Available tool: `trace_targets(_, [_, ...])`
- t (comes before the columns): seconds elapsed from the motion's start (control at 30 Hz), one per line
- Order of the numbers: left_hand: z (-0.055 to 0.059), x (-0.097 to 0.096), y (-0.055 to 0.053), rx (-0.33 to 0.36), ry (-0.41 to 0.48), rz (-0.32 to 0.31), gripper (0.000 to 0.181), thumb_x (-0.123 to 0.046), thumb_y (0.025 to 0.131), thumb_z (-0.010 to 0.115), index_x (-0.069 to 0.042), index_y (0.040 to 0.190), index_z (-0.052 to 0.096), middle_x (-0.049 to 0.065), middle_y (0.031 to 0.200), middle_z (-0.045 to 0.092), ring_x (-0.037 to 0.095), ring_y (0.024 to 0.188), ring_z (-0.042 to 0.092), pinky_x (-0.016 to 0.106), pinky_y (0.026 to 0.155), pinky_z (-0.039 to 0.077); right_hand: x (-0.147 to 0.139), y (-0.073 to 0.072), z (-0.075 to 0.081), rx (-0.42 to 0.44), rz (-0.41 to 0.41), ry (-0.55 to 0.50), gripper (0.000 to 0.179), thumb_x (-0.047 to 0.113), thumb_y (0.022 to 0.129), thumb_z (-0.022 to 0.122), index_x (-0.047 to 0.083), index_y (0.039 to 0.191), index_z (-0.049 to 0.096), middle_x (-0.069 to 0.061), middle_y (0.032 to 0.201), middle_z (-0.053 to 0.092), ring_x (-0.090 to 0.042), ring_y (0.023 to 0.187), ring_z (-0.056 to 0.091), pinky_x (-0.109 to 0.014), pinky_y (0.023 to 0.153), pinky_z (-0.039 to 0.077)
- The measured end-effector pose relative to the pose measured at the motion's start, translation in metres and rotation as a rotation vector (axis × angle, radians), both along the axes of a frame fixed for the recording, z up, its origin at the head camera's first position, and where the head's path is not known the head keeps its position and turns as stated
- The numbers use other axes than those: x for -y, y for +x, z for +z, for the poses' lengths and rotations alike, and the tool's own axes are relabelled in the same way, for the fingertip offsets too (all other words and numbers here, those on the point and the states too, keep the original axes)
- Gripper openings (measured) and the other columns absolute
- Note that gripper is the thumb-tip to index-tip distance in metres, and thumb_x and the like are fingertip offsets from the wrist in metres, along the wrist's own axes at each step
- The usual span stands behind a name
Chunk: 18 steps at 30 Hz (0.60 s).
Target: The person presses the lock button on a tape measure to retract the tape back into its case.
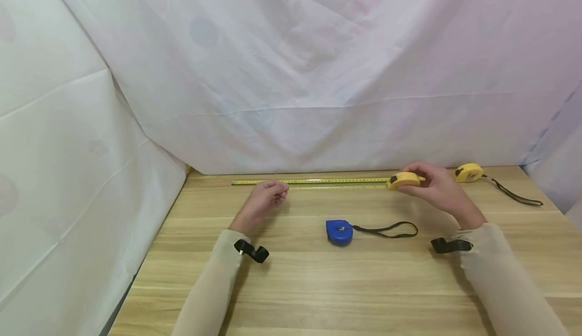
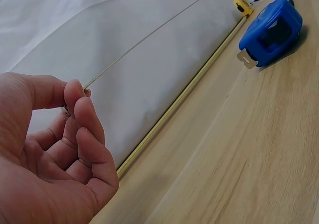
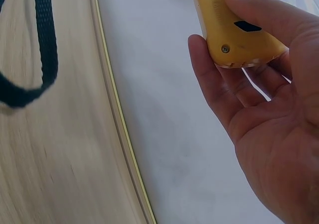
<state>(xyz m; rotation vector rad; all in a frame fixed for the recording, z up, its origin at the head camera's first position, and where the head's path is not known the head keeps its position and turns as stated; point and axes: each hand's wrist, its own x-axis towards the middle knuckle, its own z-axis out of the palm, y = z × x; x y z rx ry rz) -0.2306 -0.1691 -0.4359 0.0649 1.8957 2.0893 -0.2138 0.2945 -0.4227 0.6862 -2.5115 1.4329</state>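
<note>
Between thumb and fingers, my left hand (image 1: 269, 194) pinches the free end of a thin yellow tape blade (image 2: 144, 40). That blade runs taut, above the table, to a yellow tape measure (image 1: 405, 180) gripped in my right hand (image 1: 434, 187). In the right wrist view, the thumb presses one face of its case (image 3: 234, 30) and the fingers support it from behind. A second yellow tape measure (image 1: 469, 172) lies at the back right, its long blade (image 1: 309, 181) stretched leftward along the table behind both hands. Nearer me sits a blue tape measure (image 1: 339, 233), its metal end hook (image 2: 246, 58) showing.
A black wrist strap (image 1: 391, 231) trails right from the blue tape measure. Another strap (image 1: 511, 193) extends from the resting yellow one. White cloth (image 1: 291, 73) hangs behind the wooden table (image 1: 318, 290) and along its left side.
</note>
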Motion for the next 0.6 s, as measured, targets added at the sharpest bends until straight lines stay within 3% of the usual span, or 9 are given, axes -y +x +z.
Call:
trace_targets(0.33, [-0.001,-0.012,0.000,0.002,-0.004,-0.007,0.024,-0.005,0.112,0.060,0.017,0.120,0.062,0.002,0.092,0.066,0.011,0.084,0.062,0.023,0.080,0.055,0.011,-0.004,-0.002,-0.024,0.110,-0.042,0.037,-0.014,0.091,0.084,0.001,0.123,0.073,-0.002,0.113,0.074,-0.011,0.087,0.071,-0.022,0.071,0.060])
trace_targets(0.6, [-0.004,-0.024,0.000,-0.013,-0.021,-0.020,0.025,-0.006,0.110,0.063,0.018,0.117,0.063,0.003,0.090,0.066,0.011,0.082,0.061,0.025,0.080,0.054,0.023,-0.005,0.001,-0.053,0.118,-0.037,0.036,-0.013,0.090,0.085,0.004,0.120,0.074,-0.005,0.109,0.074,-0.013,0.082,0.069,-0.023,0.066,0.059])
